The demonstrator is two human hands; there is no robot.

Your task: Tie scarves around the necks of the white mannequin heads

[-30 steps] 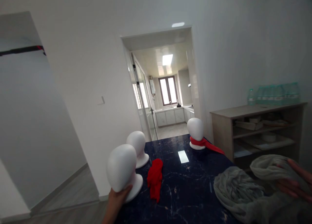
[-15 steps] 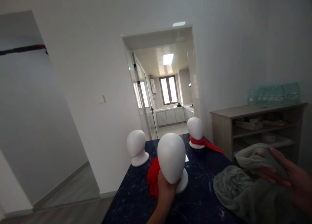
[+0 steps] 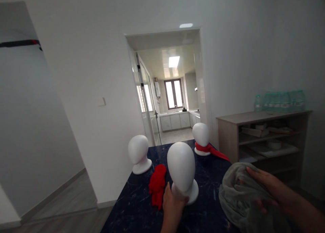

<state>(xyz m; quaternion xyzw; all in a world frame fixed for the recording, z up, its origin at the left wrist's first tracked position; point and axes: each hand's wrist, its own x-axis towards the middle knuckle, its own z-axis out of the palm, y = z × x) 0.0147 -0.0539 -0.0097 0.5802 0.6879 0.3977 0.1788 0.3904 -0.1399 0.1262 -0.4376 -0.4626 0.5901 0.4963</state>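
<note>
The left hand (image 3: 171,202) is gripping the neck of a white mannequin head (image 3: 181,170), which a second ago was at the table's left edge and is now standing near the middle of the dark table (image 3: 137,212), at 3 o'clock from the red cloth (image 3: 157,185). The right hand (image 3: 266,189) is clutching the grey scarf (image 3: 238,199) and is bringing it closer, at 3 o'clock from the head. It seems the head is being placed for dressing.

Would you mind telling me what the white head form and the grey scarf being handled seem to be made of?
White head form: probably foam or matte plastic, smooth and featureless, without glare. Grey scarf: thin soft woven fabric, crumpling into fine folds.
</note>
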